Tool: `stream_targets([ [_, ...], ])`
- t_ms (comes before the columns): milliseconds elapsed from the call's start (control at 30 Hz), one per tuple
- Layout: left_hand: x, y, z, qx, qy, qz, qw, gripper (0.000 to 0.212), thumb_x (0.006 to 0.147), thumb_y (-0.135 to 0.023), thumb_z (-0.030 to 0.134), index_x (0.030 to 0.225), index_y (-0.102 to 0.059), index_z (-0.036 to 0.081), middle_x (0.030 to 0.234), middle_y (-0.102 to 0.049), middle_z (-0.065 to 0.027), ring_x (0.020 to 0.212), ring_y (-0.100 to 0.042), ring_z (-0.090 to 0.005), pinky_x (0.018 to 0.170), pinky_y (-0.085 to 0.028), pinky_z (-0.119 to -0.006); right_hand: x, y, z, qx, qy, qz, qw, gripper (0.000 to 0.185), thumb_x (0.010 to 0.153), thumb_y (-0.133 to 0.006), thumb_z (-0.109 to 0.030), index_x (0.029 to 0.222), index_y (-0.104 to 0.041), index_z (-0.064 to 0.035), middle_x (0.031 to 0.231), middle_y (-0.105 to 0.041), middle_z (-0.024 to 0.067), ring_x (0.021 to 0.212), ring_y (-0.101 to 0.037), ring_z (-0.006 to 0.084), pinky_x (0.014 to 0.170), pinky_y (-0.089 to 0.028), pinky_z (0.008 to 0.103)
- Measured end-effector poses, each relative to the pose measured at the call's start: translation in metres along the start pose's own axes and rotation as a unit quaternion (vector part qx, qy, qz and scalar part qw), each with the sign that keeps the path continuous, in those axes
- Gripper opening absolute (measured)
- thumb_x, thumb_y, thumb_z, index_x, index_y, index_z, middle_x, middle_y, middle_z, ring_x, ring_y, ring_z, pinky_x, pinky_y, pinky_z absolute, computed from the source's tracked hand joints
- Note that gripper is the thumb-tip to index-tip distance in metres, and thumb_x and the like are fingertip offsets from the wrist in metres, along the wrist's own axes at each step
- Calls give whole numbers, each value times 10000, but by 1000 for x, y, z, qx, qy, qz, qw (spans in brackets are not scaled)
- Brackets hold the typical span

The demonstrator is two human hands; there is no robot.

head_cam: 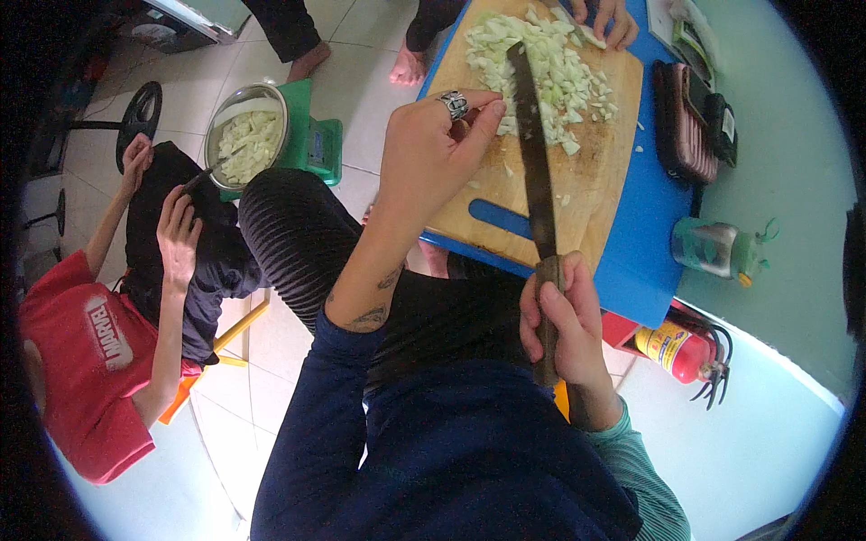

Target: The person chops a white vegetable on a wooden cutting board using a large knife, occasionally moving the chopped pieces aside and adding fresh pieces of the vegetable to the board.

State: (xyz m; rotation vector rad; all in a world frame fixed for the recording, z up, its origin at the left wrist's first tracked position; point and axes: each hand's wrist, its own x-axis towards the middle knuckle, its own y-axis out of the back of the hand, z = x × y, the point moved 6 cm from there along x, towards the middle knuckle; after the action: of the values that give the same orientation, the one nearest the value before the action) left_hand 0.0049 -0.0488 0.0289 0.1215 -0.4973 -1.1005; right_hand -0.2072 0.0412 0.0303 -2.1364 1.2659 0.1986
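Note:
My right hand (565,321) is closed around the wooden handle of a long knife (534,155), whose dark blade points away over a wooden cutting board (602,223). My left hand (440,142), with a ring on one finger, is above the board's left part, thumb and forefinger together near the blade; whether a small piece lies between them cannot be told. Chopped pale green vegetable pieces (561,88) cover the far half of the board, with a few scattered bits nearer. Another person's hands (609,24) hold a larger piece at the board's far edge.
The board lies on a blue table (636,270). To the right are a pink case (676,128), a bottle (710,250) and a fire extinguisher (683,351). At left, a person in red (101,351) holds a knife over a metal bowl (284,142) on a green scale (325,152).

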Motion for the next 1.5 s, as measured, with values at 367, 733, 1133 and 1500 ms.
stream_targets([
  [367, -1, 4, -2, -36, -5, 52, 998, 187, 908, -734, 187, 967, -770, 13, 650, -674, -69, 517, -544, -79, 502, -430, -253, 8, 0, 6, -55, 3, 13, 998, 240, 1052, -511, -164, 1005, -277, -147, 802, -492, 73, 483, -462, 126, 394, -385, 239],
  [733, -3, 13, 0, -69, -17, 81, 994, 123, 916, -750, 121, 990, -784, 29, 712, -686, 17, 640, -572, -27, 573, -438, -199, 10, 4, 8, -67, -12, 8, 998, 241, 1053, -510, -170, 1008, -275, -149, 819, -495, 75, 487, -487, 135, 395, -387, 244],
  [1133, -2, 14, -1, -105, -34, 104, 988, 142, 899, -757, 140, 959, -775, 12, 658, -683, -20, 531, -522, -21, 497, -408, -201, 3, -2, 7, -42, -2, -16, 999, 220, 1057, -485, -142, 1017, -269, -145, 841, -508, 90, 483, -502, 140, 394, -384, 243],
  [1500, -4, 16, -7, -139, -15, 129, 982, 139, 910, -753, 131, 956, -771, 1, 678, -695, -10, 571, -558, -13, 515, -429, -193, 6, -6, 16, -29, -29, -17, 999, 235, 1059, -499, -173, 1015, -270, -147, 836, -501, 92, 501, -497, 140, 401, -395, 243],
])
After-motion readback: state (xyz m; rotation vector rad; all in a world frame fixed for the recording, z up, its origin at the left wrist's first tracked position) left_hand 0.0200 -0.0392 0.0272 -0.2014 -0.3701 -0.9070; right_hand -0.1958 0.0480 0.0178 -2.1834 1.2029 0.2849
